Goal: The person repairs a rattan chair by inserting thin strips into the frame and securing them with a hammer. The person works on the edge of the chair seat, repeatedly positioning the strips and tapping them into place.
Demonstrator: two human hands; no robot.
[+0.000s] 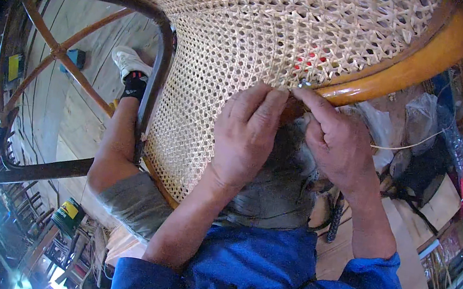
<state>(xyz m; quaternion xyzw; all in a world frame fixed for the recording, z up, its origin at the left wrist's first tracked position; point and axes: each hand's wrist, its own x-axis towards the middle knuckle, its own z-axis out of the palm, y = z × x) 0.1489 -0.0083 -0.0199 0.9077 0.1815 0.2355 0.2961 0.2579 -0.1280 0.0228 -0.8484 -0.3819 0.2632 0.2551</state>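
A large curved panel of woven cane webbing (210,78) spreads across the upper middle, edged on the right by a glossy orange-brown wooden rail (390,77). My left hand (248,129) is closed, its fingertips pressed together at the webbing's edge; what they pinch is hidden. Just right of it, my right hand (341,143) is curled, index fingertip at the rail's end and touching close to the left fingers. A pale cane strand (407,147) trails out from behind the right hand. By the right index fingertip a small shiny bit (303,84) shows, too small to name.
A dark wooden frame with crossed brown bars (57,51) stands at the left, beside my leg and white shoe (130,63). A green and yellow can (68,216) stands lower left. Clear plastic bags (420,115), a plastic bottle (456,149) and wood pieces lie at the right.
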